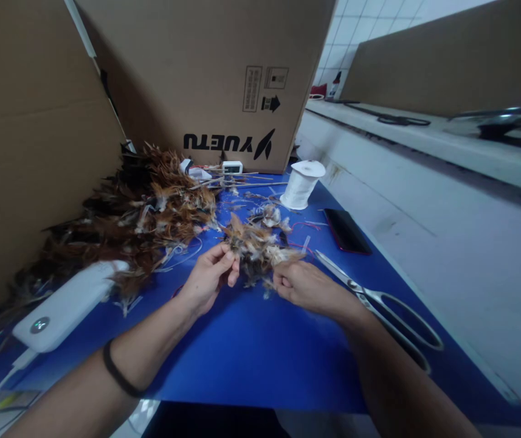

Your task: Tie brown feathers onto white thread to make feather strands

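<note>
My left hand (214,275) pinches a brown feather with thumb and forefinger at the left edge of a small heap of loose feathers (256,240). Closed with the fingers curled in, my right hand (306,285) sits at the heap's right side; what it grips, if anything, is hidden. A large pile of brown and black feathers (151,194) spreads to the left, with white strands among it. Metal scissors (360,289) lie beside my right wrist, their blades pointing toward the heap.
A white spool (303,185) and a dark phone (346,231) stand and lie at the right. A white power bank (71,304) with a cable lies left. Thin sticks (260,184) rest behind the heap. Cardboard boxes (205,73) wall the back and left of the blue table (264,359).
</note>
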The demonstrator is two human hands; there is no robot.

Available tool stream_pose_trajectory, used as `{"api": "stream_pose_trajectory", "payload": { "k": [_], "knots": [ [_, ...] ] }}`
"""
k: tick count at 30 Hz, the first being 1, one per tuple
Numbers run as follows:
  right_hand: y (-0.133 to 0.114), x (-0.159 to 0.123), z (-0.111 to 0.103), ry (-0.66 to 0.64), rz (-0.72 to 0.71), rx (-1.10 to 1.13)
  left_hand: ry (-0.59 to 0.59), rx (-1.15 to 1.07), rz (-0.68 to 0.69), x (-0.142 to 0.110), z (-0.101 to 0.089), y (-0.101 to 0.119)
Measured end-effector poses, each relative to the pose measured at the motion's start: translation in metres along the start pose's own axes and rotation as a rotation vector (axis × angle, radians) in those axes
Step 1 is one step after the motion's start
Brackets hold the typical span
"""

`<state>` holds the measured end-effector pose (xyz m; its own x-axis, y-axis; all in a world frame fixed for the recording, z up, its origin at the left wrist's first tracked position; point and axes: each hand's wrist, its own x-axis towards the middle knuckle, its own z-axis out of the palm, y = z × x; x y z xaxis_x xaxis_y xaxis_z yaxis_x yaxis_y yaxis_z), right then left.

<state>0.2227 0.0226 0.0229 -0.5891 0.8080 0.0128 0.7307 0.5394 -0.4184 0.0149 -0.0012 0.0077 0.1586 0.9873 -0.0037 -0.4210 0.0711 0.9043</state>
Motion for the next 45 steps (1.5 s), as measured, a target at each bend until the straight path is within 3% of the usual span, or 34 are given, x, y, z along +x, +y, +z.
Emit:
{"api": "stream_pose_trajectory", "payload": {
  "k": [4, 11, 20, 32, 39, 45],
  "knots": [
    [-0.005, 0.001, -0.006, 0.071, 0.002, 0.193, -0.011, 0.002, 0.002, 0.000, 0.000, -0.001],
    [-0.015, 0.001, -0.017, 0.153, 0.200, 0.708, -0.029, -0.002, -0.027, -0.001, 0.001, -0.002],
    [-0.014, 0.006, -0.008, 0.214, 0.224, 1.097, -0.031, 0.004, -0.064, -0.002, 0.002, -0.003],
    [-0.011, 0.008, -0.003, 0.180, 0.222, 1.016, -0.043, 0.011, -0.083, -0.002, 0.001, -0.004],
    [-0.008, 0.010, 0.000, 0.329, 0.199, 1.039, -0.049, 0.016, -0.077, -0.003, 0.002, -0.004],
    [-0.018, 0.008, -0.001, 0.253, 0.197, 0.955, -0.029, 0.010, -0.087, -0.004, 0.002, -0.004]
  ]
}}
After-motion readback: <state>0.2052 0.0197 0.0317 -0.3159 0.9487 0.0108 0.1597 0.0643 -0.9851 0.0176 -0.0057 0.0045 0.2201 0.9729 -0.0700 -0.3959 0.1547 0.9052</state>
